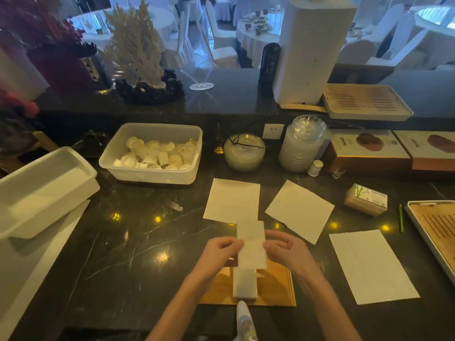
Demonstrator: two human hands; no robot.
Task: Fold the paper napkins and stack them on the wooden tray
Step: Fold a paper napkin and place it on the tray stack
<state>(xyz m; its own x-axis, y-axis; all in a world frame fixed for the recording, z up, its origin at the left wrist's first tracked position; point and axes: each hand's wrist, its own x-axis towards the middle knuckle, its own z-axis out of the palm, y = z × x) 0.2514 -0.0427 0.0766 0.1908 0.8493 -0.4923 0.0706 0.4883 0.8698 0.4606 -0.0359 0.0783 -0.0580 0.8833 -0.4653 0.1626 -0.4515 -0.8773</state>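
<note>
I hold a folded white napkin [251, 244] as a narrow upright strip, above the flat wooden tray [273, 289]. My left hand [221, 252] pinches its left edge and my right hand [285, 249] pinches its right edge. On the tray below lies a small stack of folded napkins [245, 283]. Three unfolded napkins lie flat on the dark counter: one behind the held strip [231, 200], one tilted to the right of it [299, 210], one at the right [371, 264].
A plastic tub of white napkin rings [152, 153] stands at the back, white bins [41, 188] at the left. Glass jars [301, 143], a tissue pack [366, 199] and a slatted tray [435, 232] sit at the right. The counter's front edge is close to me.
</note>
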